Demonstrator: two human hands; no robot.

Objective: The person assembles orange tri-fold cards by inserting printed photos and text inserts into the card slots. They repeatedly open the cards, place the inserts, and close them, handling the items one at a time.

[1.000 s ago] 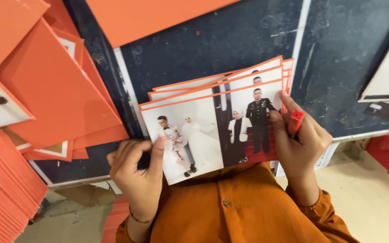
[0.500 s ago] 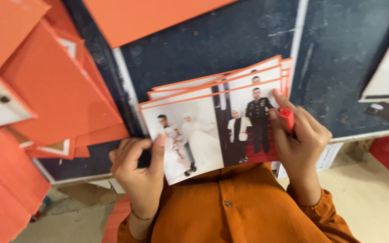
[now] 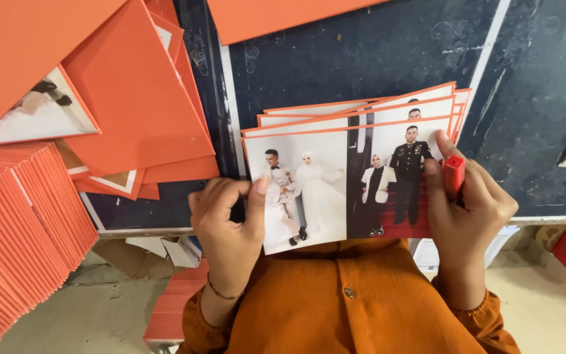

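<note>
- Sorting was judged in hand: a fanned stack of photo prints [image 3: 348, 174] was pinched by the left hand [image 3: 227, 226].
- A red marker [image 3: 454, 176] was clasped against the prints by the closed right hand [image 3: 470, 216]; a steady hold was called for.

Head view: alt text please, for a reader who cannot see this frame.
Two hands hold a fanned stack of orange-edged photo cards over a dark table: the left hand pinches the top card's lower left, the right hand grips the right side along with a small red object. Orange sheets lie to the left.
</note>
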